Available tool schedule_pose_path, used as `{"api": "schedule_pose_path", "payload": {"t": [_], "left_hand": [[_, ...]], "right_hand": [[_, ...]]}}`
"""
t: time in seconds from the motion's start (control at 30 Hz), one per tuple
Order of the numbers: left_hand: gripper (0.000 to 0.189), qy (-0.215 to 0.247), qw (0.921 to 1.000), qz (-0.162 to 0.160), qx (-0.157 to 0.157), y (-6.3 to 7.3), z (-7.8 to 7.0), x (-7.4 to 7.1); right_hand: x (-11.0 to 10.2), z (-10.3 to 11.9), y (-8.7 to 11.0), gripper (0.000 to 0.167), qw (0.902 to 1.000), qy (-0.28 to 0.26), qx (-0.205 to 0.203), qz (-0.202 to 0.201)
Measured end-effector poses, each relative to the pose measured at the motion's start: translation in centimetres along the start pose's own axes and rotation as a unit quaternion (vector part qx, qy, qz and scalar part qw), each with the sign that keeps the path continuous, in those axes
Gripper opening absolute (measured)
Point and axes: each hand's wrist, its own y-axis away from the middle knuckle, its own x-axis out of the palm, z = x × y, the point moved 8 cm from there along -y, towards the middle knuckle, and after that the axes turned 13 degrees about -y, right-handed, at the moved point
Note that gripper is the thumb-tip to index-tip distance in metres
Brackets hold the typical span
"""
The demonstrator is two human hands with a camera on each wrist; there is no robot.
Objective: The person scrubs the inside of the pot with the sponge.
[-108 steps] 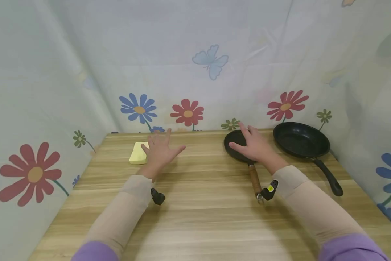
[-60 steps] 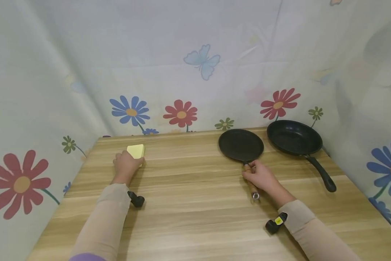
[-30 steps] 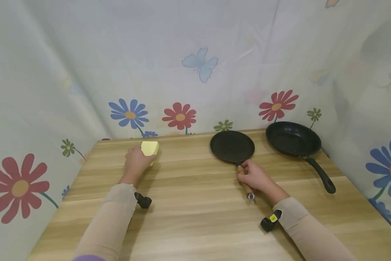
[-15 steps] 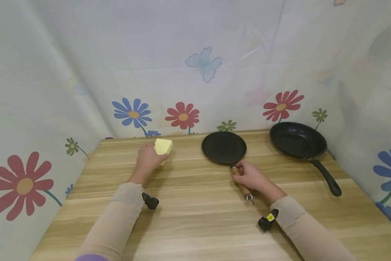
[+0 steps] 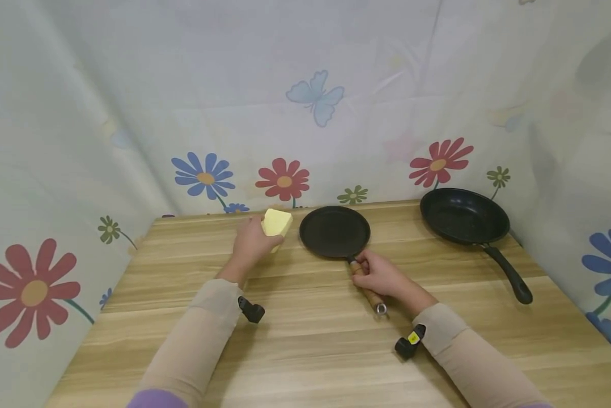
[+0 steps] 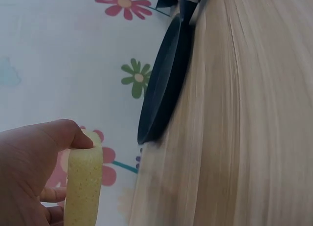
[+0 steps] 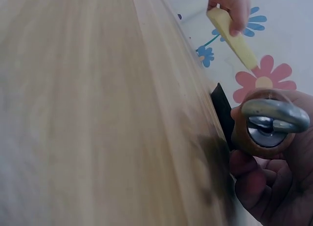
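My left hand [image 5: 251, 243] pinches a pale yellow sponge [image 5: 277, 222] between thumb and fingers. The sponge is tilted and held above the table, just left of a small flat black pan [image 5: 334, 231]. In the left wrist view the porous edge of the sponge [image 6: 84, 187] faces the camera and the thumb presses on its top end. My right hand [image 5: 379, 276] grips the pan's wooden handle [image 5: 370, 297], fingers curled round it near the pan. A metal hanging ring [image 7: 276, 113] at the handle's end fills much of the right wrist view's right side.
A larger, deeper black frying pan [image 5: 465, 218] stands at the back right, its handle [image 5: 512, 277] pointing toward the front right. The wood-grain table [image 5: 305, 351] meets a flower-printed curtain [image 5: 234, 85] at the back and both sides.
Both hands came down from hovering open. The left took hold of the sponge, lifted it and carried it right. The right took the wooden handle, and the small pan moved left toward the sponge.
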Motion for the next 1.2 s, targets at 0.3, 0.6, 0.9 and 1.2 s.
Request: {"api": "schedule_pose_path", "payload": {"t": [0.3,0.6,0.9,1.2], "left_hand": [[0.080,-0.015,0.9997,-0.004,0.020,0.1,-2.8,0.6],[0.080,-0.016,0.9996,-0.001,0.025,0.1,-4.4,1.3],[0.079,-0.018,0.9989,0.002,0.044,0.2,-5.5,2.3],[0.080,-0.035,0.9977,0.015,0.056,-0.1,-7.0,3.3]], "right_hand": [[0.3,0.3,-0.3,0.037,0.9992,0.028,-0.022,0.016],[0.4,1.0,-0.3,0.035,0.9971,0.055,-0.041,0.031],[0.6,1.3,-0.2,0.038,0.9951,0.072,-0.052,0.044],[1.0,1.5,-0.1,0.043,0.9942,0.073,-0.056,0.057]]}}
